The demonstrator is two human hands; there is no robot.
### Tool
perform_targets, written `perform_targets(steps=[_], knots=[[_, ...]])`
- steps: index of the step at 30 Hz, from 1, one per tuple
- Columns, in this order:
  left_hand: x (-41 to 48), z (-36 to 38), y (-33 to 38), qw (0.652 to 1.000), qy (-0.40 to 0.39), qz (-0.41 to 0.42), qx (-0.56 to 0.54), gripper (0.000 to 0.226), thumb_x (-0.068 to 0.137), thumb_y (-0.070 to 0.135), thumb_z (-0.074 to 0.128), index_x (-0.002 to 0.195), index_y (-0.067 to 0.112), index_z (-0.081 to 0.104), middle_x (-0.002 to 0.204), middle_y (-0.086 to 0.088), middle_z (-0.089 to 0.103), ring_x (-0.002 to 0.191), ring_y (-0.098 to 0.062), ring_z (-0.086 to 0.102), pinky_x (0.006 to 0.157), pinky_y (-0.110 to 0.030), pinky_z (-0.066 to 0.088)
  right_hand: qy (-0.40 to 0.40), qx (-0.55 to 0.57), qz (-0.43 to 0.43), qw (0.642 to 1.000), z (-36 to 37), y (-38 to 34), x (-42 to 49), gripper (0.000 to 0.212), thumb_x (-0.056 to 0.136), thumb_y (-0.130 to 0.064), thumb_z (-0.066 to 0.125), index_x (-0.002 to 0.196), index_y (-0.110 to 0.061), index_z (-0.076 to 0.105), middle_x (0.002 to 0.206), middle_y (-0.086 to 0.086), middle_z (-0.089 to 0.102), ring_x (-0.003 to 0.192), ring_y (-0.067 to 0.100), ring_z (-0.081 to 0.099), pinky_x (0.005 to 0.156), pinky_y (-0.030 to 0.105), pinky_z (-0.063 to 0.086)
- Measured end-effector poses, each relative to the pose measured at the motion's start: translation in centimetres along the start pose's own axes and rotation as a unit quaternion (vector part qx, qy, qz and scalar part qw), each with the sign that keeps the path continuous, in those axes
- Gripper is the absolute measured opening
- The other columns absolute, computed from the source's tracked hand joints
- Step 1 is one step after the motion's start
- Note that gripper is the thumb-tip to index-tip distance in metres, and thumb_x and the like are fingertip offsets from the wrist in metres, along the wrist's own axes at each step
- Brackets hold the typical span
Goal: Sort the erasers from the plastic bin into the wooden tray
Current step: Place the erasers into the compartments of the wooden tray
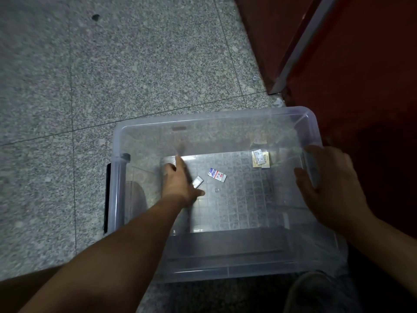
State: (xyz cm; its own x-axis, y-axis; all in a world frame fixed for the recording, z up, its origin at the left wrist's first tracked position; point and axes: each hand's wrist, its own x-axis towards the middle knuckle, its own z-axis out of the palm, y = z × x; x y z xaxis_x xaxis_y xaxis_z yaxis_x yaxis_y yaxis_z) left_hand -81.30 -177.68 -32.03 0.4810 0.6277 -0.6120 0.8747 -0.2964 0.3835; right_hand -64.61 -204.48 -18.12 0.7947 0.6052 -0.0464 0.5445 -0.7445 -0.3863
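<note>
A clear plastic bin [140,125] stands on the floor in front of me. My left hand [178,184] is down inside it, forefinger straight, with a small white eraser [197,182] pinched at the thumb side. A blue-and-white sleeved eraser [217,175] lies on the bin floor just right of that hand. Two more erasers [260,158], a grey one over a tan one, lie near the far right corner. My right hand [327,188] grips the bin's right rim, fingers curled over the wall. No wooden tray is in view.
Speckled granite floor [112,64] stretches to the left and beyond the bin. A dark red wall [361,75] with a metal strip runs close along the right. A black handle [107,199] sits on the bin's left side. My shoe [316,292] is at the bottom right.
</note>
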Motion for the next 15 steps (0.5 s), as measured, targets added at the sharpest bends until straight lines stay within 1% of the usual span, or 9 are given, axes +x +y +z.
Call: perform_targets(steps=[1, 2, 4, 5, 7, 10, 11, 14, 15], knots=[[0.2, 0.2, 0.0, 0.999, -0.003, 0.024, 0.025, 0.130, 0.057, 0.034, 0.099, 0.158, 0.023, 0.017, 0.144, -0.007, 0.027, 0.126, -0.032, 0.052, 0.109, -0.042, 0.045, 0.001, 0.001, 0.000, 1.000, 0.1, 0.1, 0.0, 0.056, 0.092, -0.047, 0.049, 0.137, -0.014, 0.049, 0.126, 0.016, 0.053, 0.113, 0.036, 0.048, 0.092, 0.049, 0.044], [0.2, 0.5, 0.2, 0.997, -0.003, 0.054, 0.049, 0.116, 0.057, 0.030, 0.099, 0.150, 0.021, 0.029, 0.139, -0.005, 0.031, 0.121, -0.033, 0.055, 0.102, -0.042, 0.049, 0.002, 0.001, -0.001, 1.000, 0.1, 0.2, 0.0, 0.056, 0.092, -0.047, 0.049, 0.138, -0.014, 0.049, 0.127, 0.015, 0.053, 0.114, 0.036, 0.048, 0.092, 0.048, 0.044], [0.4, 0.8, 0.6, 0.992, -0.005, 0.100, 0.075, 0.093, 0.060, 0.019, 0.095, 0.137, 0.023, 0.042, 0.133, -0.003, 0.037, 0.110, -0.031, 0.060, 0.086, -0.038, 0.052, 0.002, 0.004, -0.004, 1.000, 0.2, 0.2, 0.0, 0.057, 0.092, -0.049, 0.047, 0.137, -0.013, 0.050, 0.128, 0.015, 0.054, 0.115, 0.036, 0.048, 0.093, 0.048, 0.043], [0.5, 0.8, 1.0, 0.990, -0.017, 0.111, 0.082, 0.089, 0.062, 0.014, 0.092, 0.136, 0.024, 0.045, 0.133, -0.002, 0.038, 0.107, -0.030, 0.062, 0.081, -0.035, 0.050, 0.003, 0.008, -0.005, 1.000, 0.3, 0.3, 0.0, 0.058, 0.092, -0.049, 0.046, 0.137, -0.013, 0.050, 0.128, 0.015, 0.054, 0.115, 0.036, 0.048, 0.094, 0.047, 0.043], [1.1, 0.5, 1.4, 0.988, -0.037, 0.118, 0.096, 0.088, 0.064, 0.011, 0.091, 0.138, 0.026, 0.046, 0.135, -0.003, 0.038, 0.102, -0.029, 0.062, 0.078, -0.031, 0.048, 0.008, 0.015, -0.006, 1.000, 0.4, 0.4, 0.1, 0.058, 0.092, -0.050, 0.045, 0.137, -0.013, 0.050, 0.126, 0.015, 0.054, 0.115, 0.035, 0.048, 0.093, 0.046, 0.042], [1.5, 0.4, 2.0, 0.989, -0.041, 0.113, 0.084, 0.080, 0.070, 0.023, 0.090, 0.136, 0.025, 0.045, 0.132, -0.004, 0.040, 0.100, -0.032, 0.064, 0.082, -0.031, 0.047, 0.012, 0.021, -0.006, 1.000, 0.5, 0.4, 0.0, 0.055, 0.093, -0.047, 0.047, 0.136, -0.013, 0.050, 0.126, 0.015, 0.053, 0.115, 0.034, 0.048, 0.093, 0.045, 0.042], [1.5, 0.5, 2.4, 0.990, -0.038, 0.118, 0.069, 0.078, 0.071, 0.027, 0.090, 0.135, 0.025, 0.046, 0.130, -0.004, 0.040, 0.096, -0.029, 0.064, 0.082, -0.031, 0.048, 0.014, 0.023, -0.004, 1.000, 0.5, 0.4, 0.0, 0.054, 0.093, -0.046, 0.049, 0.136, -0.013, 0.050, 0.126, 0.014, 0.053, 0.116, 0.033, 0.048, 0.093, 0.045, 0.042], [1.2, 1.6, 4.1, 0.988, -0.031, 0.148, 0.033, 0.066, 0.072, 0.029, 0.090, 0.123, 0.023, 0.049, 0.121, 0.004, 0.040, 0.072, -0.006, 0.057, 0.075, -0.026, 0.046, 0.018, 0.032, -0.006, 0.999, 0.7, 0.4, -0.1, 0.055, 0.093, -0.046, 0.048, 0.136, -0.013, 0.051, 0.126, 0.013, 0.054, 0.116, 0.032, 0.048, 0.093, 0.044, 0.042], [1.1, 2.0, 4.8, 0.987, -0.031, 0.159, 0.022, 0.063, 0.072, 0.029, 0.090, 0.120, 0.023, 0.049, 0.121, 0.006, 0.041, 0.071, -0.005, 0.057, 0.074, -0.025, 0.045, 0.018, 0.035, -0.007, 0.999, 0.7, 0.5, 0.0, 0.055, 0.092, -0.047, 0.047, 0.135, -0.013, 0.052, 0.125, 0.012, 0.054, 0.115, 0.031, 0.049, 0.093, 0.044, 0.043]])
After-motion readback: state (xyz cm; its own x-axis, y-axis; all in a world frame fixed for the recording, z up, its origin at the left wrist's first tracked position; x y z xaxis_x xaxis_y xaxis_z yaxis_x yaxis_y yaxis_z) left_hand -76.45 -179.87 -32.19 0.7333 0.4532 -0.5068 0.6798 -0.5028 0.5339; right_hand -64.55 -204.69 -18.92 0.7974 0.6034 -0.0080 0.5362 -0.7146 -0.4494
